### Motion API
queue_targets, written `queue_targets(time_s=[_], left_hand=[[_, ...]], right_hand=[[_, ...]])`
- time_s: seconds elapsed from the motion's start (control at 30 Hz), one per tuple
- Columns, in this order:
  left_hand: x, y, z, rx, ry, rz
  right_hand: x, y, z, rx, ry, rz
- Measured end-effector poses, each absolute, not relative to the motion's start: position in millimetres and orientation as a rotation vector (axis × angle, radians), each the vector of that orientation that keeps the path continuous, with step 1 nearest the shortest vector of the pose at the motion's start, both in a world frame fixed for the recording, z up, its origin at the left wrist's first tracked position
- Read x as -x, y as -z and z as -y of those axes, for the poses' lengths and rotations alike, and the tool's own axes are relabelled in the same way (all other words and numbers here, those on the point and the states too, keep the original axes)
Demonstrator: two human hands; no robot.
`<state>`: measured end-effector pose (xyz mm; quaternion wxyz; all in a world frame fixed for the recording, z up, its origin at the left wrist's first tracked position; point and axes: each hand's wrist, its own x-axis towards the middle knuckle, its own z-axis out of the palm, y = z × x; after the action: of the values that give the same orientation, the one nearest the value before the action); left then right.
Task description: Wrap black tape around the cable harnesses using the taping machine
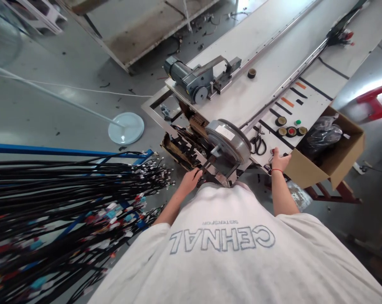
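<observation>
My left hand (191, 180) is at the table's near end, left of the wheel. Its fingers are closed round something small and dark that I cannot make out. My right hand (280, 162) rests at the near right corner of the white table (267, 95), thumb and fingers apart, beside a small red piece (272, 151). Between the hands stands a big grey wheel (229, 141) with a white label. Black-handled scissors (258, 144) lie just right of the wheel. Several tape rolls (281, 121) and a green button (298, 122) are beyond my right hand.
A motor unit (194, 80) is mounted at the table's left edge. An open cardboard box (349, 145) with dark plastic bags stands at the right. Bundles of black cables (67, 181) hang over a blue rack at the left. A round white base (126, 128) stands on the floor.
</observation>
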<state>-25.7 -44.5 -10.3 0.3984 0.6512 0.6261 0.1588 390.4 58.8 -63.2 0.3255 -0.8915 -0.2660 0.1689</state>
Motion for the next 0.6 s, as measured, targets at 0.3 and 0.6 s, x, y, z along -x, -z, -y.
queue_targets(time_s=[0.3,0.6], left_hand=[[1,5,23,-1.690,-0.510,-1.613],[-2,2,23,-1.610,-0.561,-1.626]], right_hand=[[-388,61,-58,2.351,-0.441,0.725],[-383,53,-58,2.378,-0.446,0.730]])
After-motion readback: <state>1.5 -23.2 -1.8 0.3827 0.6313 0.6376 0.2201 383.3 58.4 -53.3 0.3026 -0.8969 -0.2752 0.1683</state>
